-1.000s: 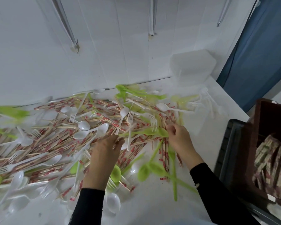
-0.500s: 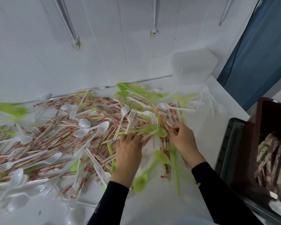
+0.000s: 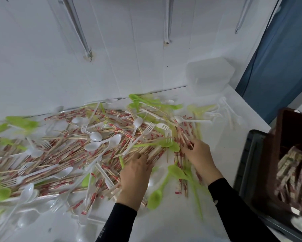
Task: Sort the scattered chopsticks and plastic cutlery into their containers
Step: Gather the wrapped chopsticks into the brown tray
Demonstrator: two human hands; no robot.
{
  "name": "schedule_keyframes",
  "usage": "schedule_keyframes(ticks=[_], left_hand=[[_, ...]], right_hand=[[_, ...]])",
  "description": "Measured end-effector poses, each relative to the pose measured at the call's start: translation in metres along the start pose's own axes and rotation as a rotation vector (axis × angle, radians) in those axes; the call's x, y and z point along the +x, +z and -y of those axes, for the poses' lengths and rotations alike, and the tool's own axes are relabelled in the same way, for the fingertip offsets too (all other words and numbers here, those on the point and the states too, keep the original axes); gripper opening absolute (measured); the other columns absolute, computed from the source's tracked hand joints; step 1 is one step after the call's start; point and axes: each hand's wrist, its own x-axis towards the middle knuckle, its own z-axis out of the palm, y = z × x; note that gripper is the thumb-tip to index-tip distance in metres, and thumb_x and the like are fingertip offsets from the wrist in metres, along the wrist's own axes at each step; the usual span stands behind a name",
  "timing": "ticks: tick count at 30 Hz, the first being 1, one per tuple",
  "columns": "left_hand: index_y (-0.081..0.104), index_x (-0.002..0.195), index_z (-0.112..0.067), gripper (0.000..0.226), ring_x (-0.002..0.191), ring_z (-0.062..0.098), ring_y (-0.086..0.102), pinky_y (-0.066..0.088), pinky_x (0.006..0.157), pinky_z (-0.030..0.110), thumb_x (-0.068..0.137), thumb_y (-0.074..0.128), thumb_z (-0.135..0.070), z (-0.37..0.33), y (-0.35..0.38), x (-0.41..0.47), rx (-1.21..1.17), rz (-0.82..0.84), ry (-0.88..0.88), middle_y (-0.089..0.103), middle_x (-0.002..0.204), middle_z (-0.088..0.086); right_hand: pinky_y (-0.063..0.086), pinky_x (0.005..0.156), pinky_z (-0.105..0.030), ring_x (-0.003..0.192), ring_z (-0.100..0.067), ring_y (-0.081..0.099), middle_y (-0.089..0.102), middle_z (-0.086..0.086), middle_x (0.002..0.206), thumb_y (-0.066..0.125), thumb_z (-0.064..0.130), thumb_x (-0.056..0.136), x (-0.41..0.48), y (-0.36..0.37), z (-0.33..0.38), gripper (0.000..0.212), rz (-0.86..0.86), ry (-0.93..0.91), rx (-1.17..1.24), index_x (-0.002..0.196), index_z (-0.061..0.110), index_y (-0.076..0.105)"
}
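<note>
A white surface (image 3: 164, 226) carries a wide heap of chopsticks (image 3: 68, 154) in red-printed paper sleeves, mixed with white spoons (image 3: 94, 136), white forks (image 3: 167, 135) and green spoons (image 3: 155, 198). The heap runs from the left edge of the view to past the middle and reaches back to the white wall (image 3: 111, 49).

The left hand (image 3: 135, 173) lies palm down on the near right part of the heap. Its fingers stretch forward and press on chopsticks, so its grip is open and holds nothing. The right hand (image 3: 199, 154) is just to the right of it, at the right edge of the heap, with its fingers curled. Its grip is closed on a few chopsticks, which stick out past the fingertips toward the wall. Both arms wear black sleeves (image 3: 234, 206), and several green spoons lie on the surface between the 2 forearms.

To the right of the surface, a brown box (image 3: 275, 154) holds packed chopsticks in sleeves. It is beside a dark crate (image 3: 247, 163); I cannot tell whether it stands in it. A clear plastic tub (image 3: 209, 74) stands at the far right corner of the surface against the wall, apart from the heap. A blue panel (image 3: 286, 58) fills the upper right.
</note>
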Motion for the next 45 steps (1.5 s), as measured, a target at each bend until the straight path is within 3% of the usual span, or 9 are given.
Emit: schedule_keyframes(ticks=[3, 9, 14, 18, 26, 29, 33, 37, 45], left_hand=[[0.056, 0.116, -0.026, 0.033, 0.099, 0.014, 0.062, 0.039, 0.059, 0.026, 0.1, 0.04, -0.051, -0.008, 0.004, 0.004, 0.036, -0.007, 0.027, 0.051, 0.12, -0.008], [0.055, 0.114, -0.02, 0.031, 0.1, 0.017, 0.061, 0.04, 0.061, 0.029, 0.104, 0.036, -0.043, -0.019, 0.007, 0.011, 0.039, 0.011, 0.028, 0.055, 0.116, -0.004], [0.048, 0.119, -0.007, 0.027, 0.117, 0.026, 0.05, 0.037, 0.095, 0.029, 0.098, 0.042, -0.024, -0.018, 0.013, 0.021, 0.028, 0.039, 0.122, 0.054, 0.12, 0.009], [0.048, 0.106, -0.006, 0.017, 0.081, 0.035, 0.067, 0.047, 0.066, 0.037, 0.099, 0.043, -0.02, -0.015, -0.006, 0.021, -0.154, -0.223, 0.196, 0.065, 0.083, 0.01], [0.043, 0.082, -0.005, 0.026, 0.044, 0.012, 0.032, 0.023, 0.042, 0.023, 0.098, 0.057, -0.02, -0.025, -0.062, 0.04, -0.887, -0.557, 0.147, 0.036, 0.052, 0.002], [0.052, 0.088, -0.003, 0.024, 0.05, 0.011, 0.039, 0.031, 0.046, 0.032, 0.1, 0.053, -0.023, -0.035, -0.066, 0.05, -1.041, -0.569, 0.164, 0.047, 0.06, 0.006], [0.052, 0.096, -0.014, 0.012, 0.056, 0.008, 0.046, 0.038, 0.052, 0.02, 0.1, 0.049, -0.025, -0.047, -0.046, 0.052, -1.212, -0.563, 0.177, 0.051, 0.068, -0.005], [0.054, 0.096, -0.026, 0.008, 0.065, 0.002, 0.058, 0.046, 0.058, 0.02, 0.097, 0.056, -0.018, -0.041, -0.003, 0.047, -1.157, -0.43, 0.072, 0.061, 0.077, -0.004], [0.058, 0.097, -0.019, 0.004, 0.059, 0.009, 0.065, 0.052, 0.054, 0.022, 0.099, 0.055, -0.021, -0.035, -0.002, 0.068, -1.029, -0.3, 0.04, 0.066, 0.074, 0.0]], right_hand=[[0.038, 0.043, -0.01, 0.063, -0.006, 0.05, 0.057, 0.001, 0.081, 0.056, 0.022, 0.095, -0.003, -0.018, 0.002, 0.011, -0.019, 0.09, 0.201, 0.095, 0.012, 0.055], [0.043, 0.059, -0.031, 0.073, -0.02, 0.059, 0.065, -0.007, 0.093, 0.044, 0.023, 0.099, -0.009, -0.048, 0.02, 0.012, -0.167, 0.004, 0.51, 0.107, 0.02, 0.052], [0.039, 0.054, -0.027, 0.058, -0.011, 0.046, 0.057, -0.007, 0.081, 0.037, 0.026, 0.104, -0.016, -0.058, 0.039, 0.011, -0.249, -0.2, 0.577, 0.1, 0.027, 0.048], [0.042, 0.059, -0.013, 0.063, 0.002, 0.05, 0.056, 0.008, 0.089, 0.03, 0.015, 0.106, -0.015, -0.05, 0.033, 0.009, -0.24, -0.305, 0.621, 0.105, 0.016, 0.039], [0.035, 0.05, -0.036, 0.051, -0.009, 0.041, 0.048, -0.002, 0.068, 0.048, 0.019, 0.101, -0.012, -0.021, 0.012, 0.011, -0.137, -0.194, 0.596, 0.1, 0.014, 0.039], [0.041, 0.051, -0.042, 0.053, -0.015, 0.045, 0.052, -0.02, 0.072, 0.049, 0.041, 0.099, -0.006, -0.037, 0.026, 0.027, -0.208, -0.19, 0.598, 0.093, 0.016, 0.041], [0.035, 0.048, -0.02, 0.046, 0.0, 0.039, 0.047, 0.016, 0.052, 0.041, 0.041, 0.101, -0.005, -0.047, 0.033, 0.02, -0.262, -0.24, 0.682, 0.085, 0.029, 0.039], [0.033, 0.047, -0.02, 0.044, -0.003, 0.038, 0.044, 0.01, 0.052, 0.037, 0.051, 0.097, -0.003, -0.027, 0.019, 0.033, -0.19, -0.206, 0.664, 0.083, 0.025, 0.05], [0.047, 0.057, -0.023, 0.059, -0.008, 0.056, 0.059, 0.004, 0.072, 0.041, 0.032, 0.103, 0.029, -0.023, 0.017, 0.025, -0.111, -0.094, 0.297, 0.103, 0.014, 0.059]])
